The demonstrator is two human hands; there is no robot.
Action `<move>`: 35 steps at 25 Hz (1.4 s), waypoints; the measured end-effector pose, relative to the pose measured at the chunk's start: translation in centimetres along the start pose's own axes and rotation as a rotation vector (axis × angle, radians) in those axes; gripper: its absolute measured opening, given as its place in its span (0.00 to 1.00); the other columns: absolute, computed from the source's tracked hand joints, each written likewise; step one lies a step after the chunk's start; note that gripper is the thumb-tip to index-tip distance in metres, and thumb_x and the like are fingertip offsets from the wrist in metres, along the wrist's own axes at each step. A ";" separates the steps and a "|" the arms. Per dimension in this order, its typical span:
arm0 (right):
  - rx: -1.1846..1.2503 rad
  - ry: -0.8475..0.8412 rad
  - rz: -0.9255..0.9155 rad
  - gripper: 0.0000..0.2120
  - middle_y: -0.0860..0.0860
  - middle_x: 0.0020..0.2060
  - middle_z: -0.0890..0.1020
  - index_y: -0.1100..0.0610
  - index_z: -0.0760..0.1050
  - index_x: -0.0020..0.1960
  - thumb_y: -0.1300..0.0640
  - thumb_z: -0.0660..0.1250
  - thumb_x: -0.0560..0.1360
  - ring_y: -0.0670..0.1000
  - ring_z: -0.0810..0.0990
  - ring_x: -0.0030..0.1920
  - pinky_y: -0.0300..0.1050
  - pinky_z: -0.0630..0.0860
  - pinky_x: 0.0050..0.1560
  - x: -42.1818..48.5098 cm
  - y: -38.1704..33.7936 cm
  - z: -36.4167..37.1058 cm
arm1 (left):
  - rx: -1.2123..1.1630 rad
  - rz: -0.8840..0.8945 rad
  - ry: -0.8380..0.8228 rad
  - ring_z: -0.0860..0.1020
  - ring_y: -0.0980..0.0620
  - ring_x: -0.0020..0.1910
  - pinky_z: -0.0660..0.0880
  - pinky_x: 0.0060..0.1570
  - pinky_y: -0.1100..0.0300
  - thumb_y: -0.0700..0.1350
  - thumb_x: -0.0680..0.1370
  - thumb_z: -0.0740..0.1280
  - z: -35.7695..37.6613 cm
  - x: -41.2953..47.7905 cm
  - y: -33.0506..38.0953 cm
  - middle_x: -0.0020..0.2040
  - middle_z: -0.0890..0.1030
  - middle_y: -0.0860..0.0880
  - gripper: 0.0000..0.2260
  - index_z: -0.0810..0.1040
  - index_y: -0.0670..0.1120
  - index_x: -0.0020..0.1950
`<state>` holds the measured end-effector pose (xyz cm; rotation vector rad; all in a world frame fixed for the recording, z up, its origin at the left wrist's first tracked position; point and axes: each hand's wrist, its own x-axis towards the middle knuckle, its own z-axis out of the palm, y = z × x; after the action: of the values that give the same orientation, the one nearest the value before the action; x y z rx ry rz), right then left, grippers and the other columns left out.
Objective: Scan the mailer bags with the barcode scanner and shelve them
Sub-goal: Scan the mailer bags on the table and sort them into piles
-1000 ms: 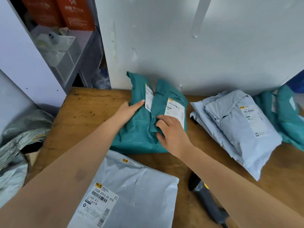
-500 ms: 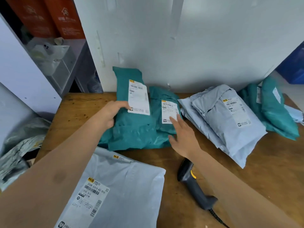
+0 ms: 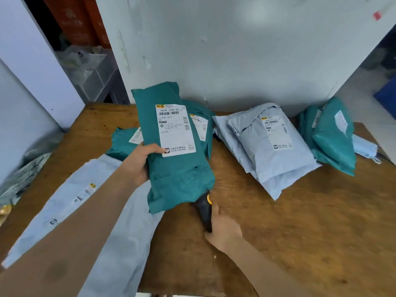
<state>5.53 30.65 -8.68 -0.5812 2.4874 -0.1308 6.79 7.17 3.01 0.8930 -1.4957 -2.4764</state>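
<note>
Head cam: left hand (image 3: 139,163) grips the teal mailer bag (image 3: 182,179) above the table (image 3: 300,232), label (image 3: 174,129) facing up, likely for scanning, while right hand (image 3: 222,230) curls round the barcode scanner (image 3: 204,211) just nearside of it.

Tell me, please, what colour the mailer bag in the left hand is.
A teal plastic mailer bag with a white label; head view shows it best.

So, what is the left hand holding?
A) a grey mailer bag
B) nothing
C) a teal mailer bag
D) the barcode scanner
C: the left hand grips the teal mailer bag, label facing the camera; the barcode scanner is in the right hand.
</note>
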 end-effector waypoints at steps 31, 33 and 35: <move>1.474 -0.084 0.013 0.13 0.54 0.27 0.71 0.59 0.69 0.54 0.70 0.62 0.73 0.51 0.67 0.21 0.43 0.69 0.26 -16.4 3.5 -4.8 | 0.133 -0.333 -0.086 0.80 0.41 0.54 0.79 0.48 0.51 0.28 0.71 0.65 4.2 -9.1 -17.7 0.58 0.81 0.42 0.24 0.73 0.45 0.64; 1.470 -0.082 0.023 0.13 0.54 0.27 0.71 0.59 0.69 0.55 0.70 0.63 0.72 0.51 0.67 0.21 0.43 0.69 0.26 -16.4 3.5 -4.7 | 0.129 -0.341 -0.085 0.79 0.41 0.55 0.79 0.49 0.51 0.28 0.72 0.65 4.1 -8.9 -17.7 0.58 0.81 0.42 0.23 0.73 0.45 0.64; 1.470 -0.085 0.032 0.14 0.53 0.25 0.71 0.59 0.69 0.56 0.70 0.62 0.72 0.51 0.67 0.21 0.43 0.69 0.26 -16.4 3.6 -4.6 | 0.123 -0.347 -0.079 0.79 0.41 0.56 0.79 0.49 0.51 0.28 0.72 0.65 4.1 -8.8 -17.7 0.58 0.81 0.43 0.23 0.73 0.45 0.64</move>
<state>13.74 40.89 2.80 0.1096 1.6458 -1.6421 15.31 22.68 -6.71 1.1801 -1.6576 -2.7072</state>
